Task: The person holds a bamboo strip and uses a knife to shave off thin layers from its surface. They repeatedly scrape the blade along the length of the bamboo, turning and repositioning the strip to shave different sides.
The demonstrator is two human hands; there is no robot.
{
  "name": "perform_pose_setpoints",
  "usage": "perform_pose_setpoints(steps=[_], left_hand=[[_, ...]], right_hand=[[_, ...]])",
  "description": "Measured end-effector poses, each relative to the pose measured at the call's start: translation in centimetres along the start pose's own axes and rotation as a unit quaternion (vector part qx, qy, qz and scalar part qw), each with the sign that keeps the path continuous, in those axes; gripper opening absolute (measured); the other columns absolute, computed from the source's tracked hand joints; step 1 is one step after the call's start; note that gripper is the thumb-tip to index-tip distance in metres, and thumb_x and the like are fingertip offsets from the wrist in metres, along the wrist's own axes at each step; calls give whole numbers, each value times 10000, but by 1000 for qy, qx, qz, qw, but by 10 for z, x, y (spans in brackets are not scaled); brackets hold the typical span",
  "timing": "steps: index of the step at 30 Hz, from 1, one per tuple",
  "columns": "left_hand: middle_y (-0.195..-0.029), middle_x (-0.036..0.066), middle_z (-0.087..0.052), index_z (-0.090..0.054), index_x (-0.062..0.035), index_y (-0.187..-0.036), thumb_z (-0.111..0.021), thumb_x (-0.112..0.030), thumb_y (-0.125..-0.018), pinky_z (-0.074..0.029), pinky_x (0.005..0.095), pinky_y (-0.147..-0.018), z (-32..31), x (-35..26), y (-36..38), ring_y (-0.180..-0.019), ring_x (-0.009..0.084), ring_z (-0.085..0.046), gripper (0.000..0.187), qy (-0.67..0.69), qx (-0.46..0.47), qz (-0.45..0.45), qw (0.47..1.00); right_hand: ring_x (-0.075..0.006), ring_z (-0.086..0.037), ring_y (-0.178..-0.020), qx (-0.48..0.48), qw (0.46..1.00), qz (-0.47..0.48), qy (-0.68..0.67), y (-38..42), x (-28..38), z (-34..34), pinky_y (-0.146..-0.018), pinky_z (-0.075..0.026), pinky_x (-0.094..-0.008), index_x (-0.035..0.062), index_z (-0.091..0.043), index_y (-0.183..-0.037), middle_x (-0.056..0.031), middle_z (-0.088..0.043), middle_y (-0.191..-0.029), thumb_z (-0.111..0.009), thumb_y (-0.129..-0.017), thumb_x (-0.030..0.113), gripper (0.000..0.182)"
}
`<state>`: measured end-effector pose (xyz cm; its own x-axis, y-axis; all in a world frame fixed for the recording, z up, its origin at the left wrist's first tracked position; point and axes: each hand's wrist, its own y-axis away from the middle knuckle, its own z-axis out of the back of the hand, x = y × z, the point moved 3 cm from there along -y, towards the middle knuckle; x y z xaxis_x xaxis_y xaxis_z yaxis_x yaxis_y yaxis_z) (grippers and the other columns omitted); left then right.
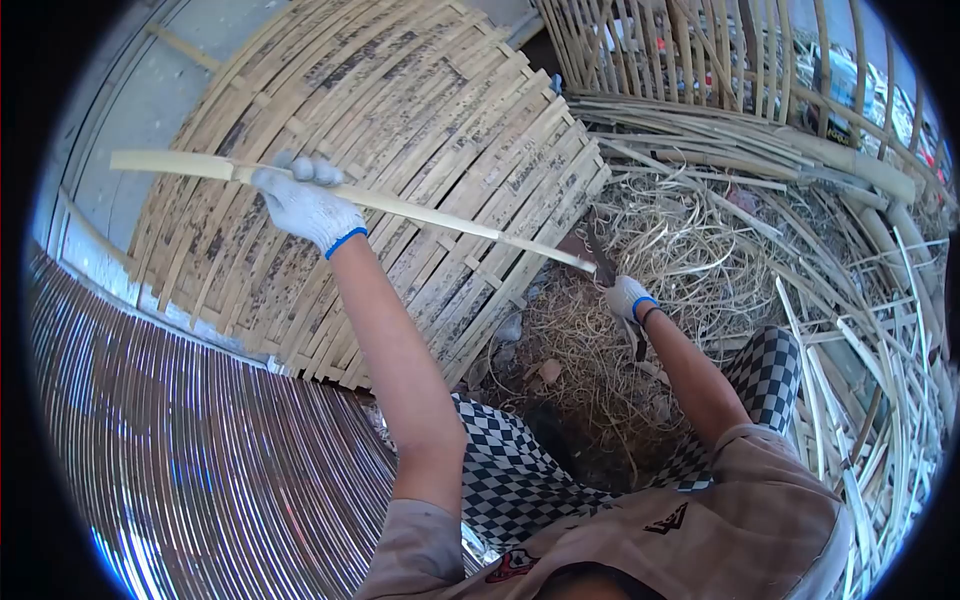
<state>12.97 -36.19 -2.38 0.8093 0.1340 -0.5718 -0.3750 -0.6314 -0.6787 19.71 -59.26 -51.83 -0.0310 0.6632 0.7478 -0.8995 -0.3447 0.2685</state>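
A long, pale bamboo strip (425, 212) runs from the upper left down to the middle right. My left hand (305, 203), in a white glove with a blue cuff, is closed around it near its wider left end. In my right hand (628, 297), also gloved in white, is a dark-bladed knife (600, 250), its blade pointing up and away from me. The strip's thin right end meets the knife just above my right glove; whether the edge bites into it is too small to tell. Part of the knife's handle is hidden by my fingers.
A woven bamboo panel (400, 130) leans at the left and centre. Curly shavings (680, 235) cover the ground ahead of my right hand. Split bamboo pieces (700, 135) lie at the back right, below a slatted fence (680, 50). Reflective ribbed sheeting (200, 440) fills the lower left.
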Motion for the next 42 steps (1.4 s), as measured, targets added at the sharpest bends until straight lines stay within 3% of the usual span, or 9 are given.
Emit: perform_pose_setpoints(steps=[3,4,10,20,23,32,37,41,42], left_hand=[[-612,-13,-364,-522,-49,-961,-398,-541,-1094,-238,283,-428,6,-20,-13,-485,108,-309,525,54,103,68,991],[-601,-23,-338,-516,-77,-924,-392,-545,-1096,-210,285,-440,6,-22,-16,-494,98,-294,514,89,135,110,981],[-645,2,-441,-525,-69,-888,-474,-502,-1090,-354,297,-460,3,-3,10,-528,132,-435,481,93,235,127,959],[-739,27,-543,-586,-42,-987,-578,-444,-1049,-482,329,-576,-41,-79,-5,-633,180,-553,407,18,315,9,949],[-632,-55,-441,-548,-131,-899,-479,-358,-1087,-299,247,-382,-50,-74,-8,-466,76,-395,303,103,257,84,957],[-692,6,-526,-592,-76,-947,-526,-477,-1062,-437,310,-530,-18,-40,-7,-590,162,-525,423,268,426,197,842],[-702,34,-564,-606,-56,-935,-462,-460,-1075,-519,367,-639,-17,-25,9,-661,213,-590,451,161,340,139,916],[-1032,143,-692,-638,19,-1120,-484,-336,-1049,-584,433,-845,-22,-52,-8,-979,295,-682,393,39,325,7,945],[-825,49,-568,-597,-52,-1009,-482,-451,-1059,-442,349,-623,-28,-55,-12,-720,194,-541,418,97,316,48,942]], right_hand=[[-411,-742,-771,-107,989,96,-37,8,30,19,-699,-588,-484,-71,-709,-967,-276,-726,-840,-544,-914,230,347],[-400,-748,-863,-68,993,81,-58,28,55,35,-762,-593,-484,-73,-663,-1151,-284,-729,-909,-530,-952,220,378],[-142,-633,-515,25,943,154,-294,159,189,104,-438,-487,-282,17,-550,-1271,-67,-619,-680,-496,-1051,223,306],[-92,-482,-454,-82,915,198,-343,255,247,132,-419,-399,-253,35,-528,-1213,-13,-545,-690,-487,-1065,157,196],[-91,-483,-449,-80,914,207,-339,265,248,134,-419,-401,-249,28,-520,-1217,-14,-554,-691,-477,-1069,166,207],[-83,-505,-461,-53,909,233,-341,300,250,134,-430,-408,-236,43,-540,-1116,-7,-563,-674,-516,-1059,196,166],[-81,-493,-442,-61,915,215,-336,307,238,132,-431,-404,-232,49,-532,-1079,2,-550,-635,-516,-1067,219,171],[-81,-492,-442,-54,915,219,-335,309,237,129,-429,-401,-232,52,-524,-1058,-3,-555,-642,-516,-1070,224,173],[-81,-491,-441,-53,916,218,-333,310,238,130,-429,-401,-231,51,-522,-1056,-3,-555,-644,-515,-1070,223,172]])
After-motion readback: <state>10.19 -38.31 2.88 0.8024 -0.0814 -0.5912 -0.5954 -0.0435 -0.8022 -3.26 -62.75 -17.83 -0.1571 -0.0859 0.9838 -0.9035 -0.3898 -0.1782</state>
